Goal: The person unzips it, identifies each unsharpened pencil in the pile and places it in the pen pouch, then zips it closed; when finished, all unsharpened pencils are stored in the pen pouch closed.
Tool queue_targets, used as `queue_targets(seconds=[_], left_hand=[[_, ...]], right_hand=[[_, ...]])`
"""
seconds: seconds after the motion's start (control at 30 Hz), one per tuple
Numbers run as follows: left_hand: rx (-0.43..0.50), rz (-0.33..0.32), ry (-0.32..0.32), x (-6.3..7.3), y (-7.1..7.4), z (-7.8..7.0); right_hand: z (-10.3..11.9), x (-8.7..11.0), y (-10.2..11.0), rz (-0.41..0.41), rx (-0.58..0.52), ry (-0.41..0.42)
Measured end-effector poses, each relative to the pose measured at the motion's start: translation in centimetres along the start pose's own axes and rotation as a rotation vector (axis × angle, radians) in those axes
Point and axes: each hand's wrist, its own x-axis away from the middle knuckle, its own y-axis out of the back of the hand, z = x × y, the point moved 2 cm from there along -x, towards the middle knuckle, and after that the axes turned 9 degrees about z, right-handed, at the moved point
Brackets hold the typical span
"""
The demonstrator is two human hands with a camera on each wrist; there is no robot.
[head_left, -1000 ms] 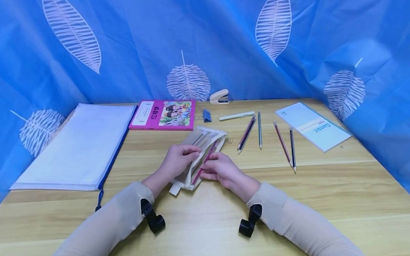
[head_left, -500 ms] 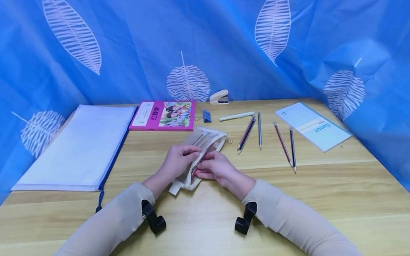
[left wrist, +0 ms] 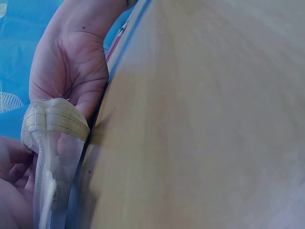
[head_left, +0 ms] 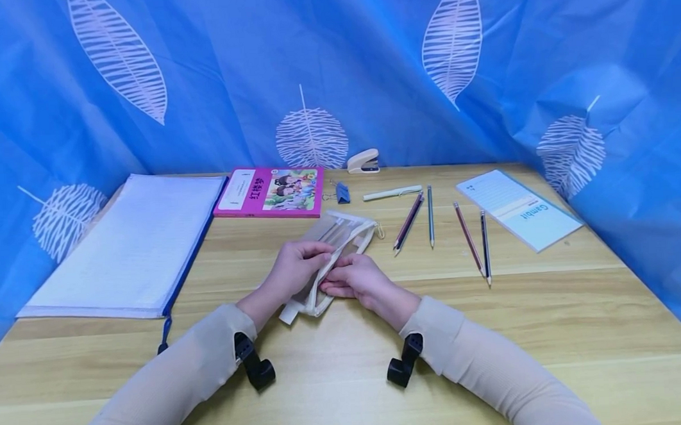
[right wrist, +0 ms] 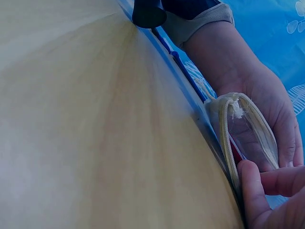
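Note:
A see-through mesh pencil case [head_left: 328,228] with a cream zip edge lies at the table's middle, its mouth spread open. The left hand [head_left: 294,264] pinches the case's left edge between thumb and fingers. Inside the mouth are the thumb and fingertips of the right hand [head_left: 367,280], drawn together at a red pencil [right wrist: 236,151], most of which is hidden by the case and fingers. In the right wrist view, the zip rim [right wrist: 223,126] arches beside the right thumb. The left wrist view shows the case's end [left wrist: 58,119] between the two hands.
Several pencils [head_left: 408,224] lie right of the case, below a pale green pen [head_left: 393,193]. Behind stand a stapler [head_left: 363,162], a blue binder clip [head_left: 343,193] and a pink book [head_left: 270,194]. A white zip folder [head_left: 128,246] is at left, a notepad [head_left: 519,210] at right.
The right hand has shifted slightly left and deeper into the case's mouth. The red pencil, clearly visible earlier, has slid down and is mostly hidden. The left hand keeps its place.

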Motion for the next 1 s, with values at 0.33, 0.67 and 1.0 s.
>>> queue_targets(seconds=[0.33,0.67,1.0], left_hand=[[0.007,-0.001,0.01,0.1,0.0,0.0],[-0.03,0.024,0.091,0.4,0.7,-0.1],[-0.113,0.127,0.114,0.8,2.2,0.1]], right_hand=[[0.0,0.1,0.1,0.041,0.012,-0.02],[0.7,1.3,1.4,0.174,0.052,-0.031],[3.2,3.0,5.3,0.321,0.064,0.102]])
